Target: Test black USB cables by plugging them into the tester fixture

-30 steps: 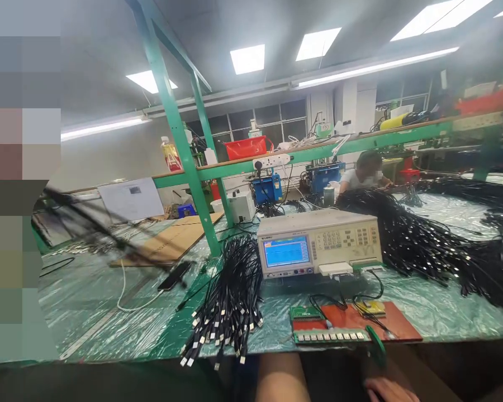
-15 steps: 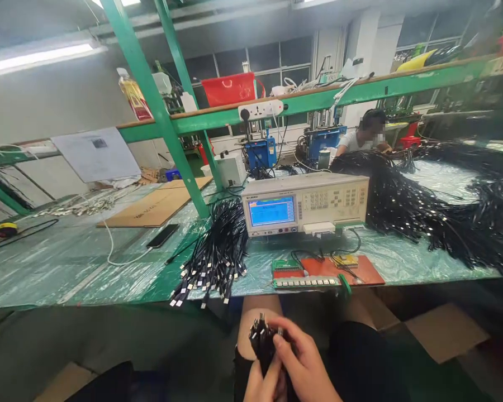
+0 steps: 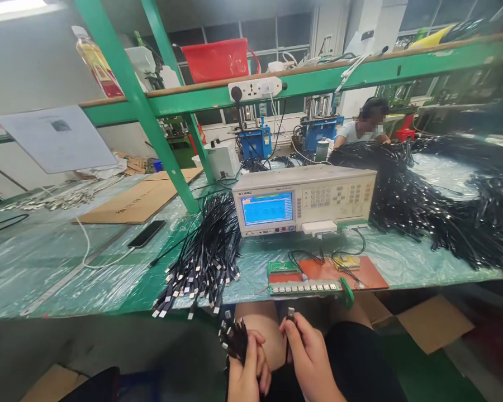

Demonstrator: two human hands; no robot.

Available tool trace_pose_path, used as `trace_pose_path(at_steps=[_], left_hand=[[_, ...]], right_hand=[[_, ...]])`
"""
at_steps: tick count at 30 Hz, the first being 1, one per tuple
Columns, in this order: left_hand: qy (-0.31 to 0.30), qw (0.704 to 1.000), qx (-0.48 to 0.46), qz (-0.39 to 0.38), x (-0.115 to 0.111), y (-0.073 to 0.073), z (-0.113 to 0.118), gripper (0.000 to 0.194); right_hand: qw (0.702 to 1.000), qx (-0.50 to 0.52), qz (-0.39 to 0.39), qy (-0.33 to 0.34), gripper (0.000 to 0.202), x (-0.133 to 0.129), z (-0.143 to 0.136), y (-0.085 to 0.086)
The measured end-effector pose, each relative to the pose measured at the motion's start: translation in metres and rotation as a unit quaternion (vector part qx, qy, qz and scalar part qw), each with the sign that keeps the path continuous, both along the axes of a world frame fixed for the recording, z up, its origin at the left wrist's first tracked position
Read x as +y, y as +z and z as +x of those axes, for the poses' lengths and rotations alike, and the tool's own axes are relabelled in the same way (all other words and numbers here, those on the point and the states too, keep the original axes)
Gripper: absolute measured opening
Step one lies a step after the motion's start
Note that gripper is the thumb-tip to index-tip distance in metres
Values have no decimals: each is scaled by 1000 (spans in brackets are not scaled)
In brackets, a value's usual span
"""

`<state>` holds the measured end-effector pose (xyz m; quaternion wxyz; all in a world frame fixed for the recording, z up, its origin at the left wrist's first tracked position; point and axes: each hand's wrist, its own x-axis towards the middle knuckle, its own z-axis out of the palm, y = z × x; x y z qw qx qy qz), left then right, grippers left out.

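A bunch of black USB cables [image 3: 233, 338], their metal plugs pointing up, is gripped by my left hand [image 3: 249, 365] over my lap. Beside it on the right, my right hand [image 3: 308, 352] pinches one black USB cable [image 3: 290, 314] just below its metal plug. Both hands are below the table's front edge. Above them lies a red test board [image 3: 371, 273] with a green strip of ports [image 3: 305, 288] along its front. Wires run from the board to a bench tester [image 3: 304, 198] with a lit blue screen.
A pile of black cables [image 3: 201, 251] lies left of the tester, plugs over the table edge; a larger heap [image 3: 402, 184] is on the right. A phone [image 3: 146, 234] and cardboard [image 3: 138, 195] lie leftward. A green shelf post [image 3: 151, 134] rises there. Another person [image 3: 362, 131] sits behind.
My hands have moved apart. The right hand has drawn one cable away from the bunch to the right, while the left hand keeps the rest. The view has shifted slightly.
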<state>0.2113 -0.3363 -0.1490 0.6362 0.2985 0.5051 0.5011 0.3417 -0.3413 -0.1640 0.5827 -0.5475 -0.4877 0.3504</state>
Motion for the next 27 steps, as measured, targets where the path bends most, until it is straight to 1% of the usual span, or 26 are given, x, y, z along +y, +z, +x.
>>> trace_pose_path(at_steps=[2, 4, 6, 9, 13, 15, 17, 19, 21, 22, 24, 25, 26, 27], left_hand=[[-27, 999, -11, -28, 4, -5, -5, 63], [-35, 997, -18, -63, 4, -10, -8, 71], [-40, 995, -18, -86, 2, -13, -9, 74], [-47, 995, -14, -82, 1, -11, -7, 73], [-49, 998, -12, -49, 2, -2, -5, 87], [-53, 998, 2, -27, 2, 1, -3, 90], [-49, 999, 11, -4, 2, 4, -2, 84], [-33, 999, 13, 22, 0, 5, 0, 74], [-11, 999, 6, 42, -2, 7, 0, 66], [-4, 999, 3, 44, -4, 7, 1, 63], [6, 999, 3, 34, -6, 8, 1, 60], [11, 1000, 10, 26, -7, 9, 1, 60], [16, 999, 23, 20, -8, 10, 2, 62], [23, 999, 39, 18, -8, 11, 2, 65]], right_hand=[[998, 27, -48, 3, 44, 15, -3, -10], [997, 43, -66, 11, 49, 30, -6, -17], [996, 46, -71, 24, 51, 42, -7, -22], [995, 47, -76, 36, 53, 52, -8, -25], [994, 56, -84, 33, 53, 58, -9, -22], [994, 61, -87, 40, 54, 60, -7, -18], [994, 34, -89, 44, 55, 58, -1, -11], [996, -53, -77, 7, 54, 50, 6, -1], [990, -134, -38, -26, 49, 36, 12, 13], [989, -145, -13, -18, 44, 27, 12, 20], [992, -111, 28, 54, 34, 11, 8, 34], [992, -80, 36, 93, 31, 4, 3, 39], [992, -48, 34, 115, 30, 0, -1, 44], [993, -16, 26, 117, 30, -4, -6, 47]])
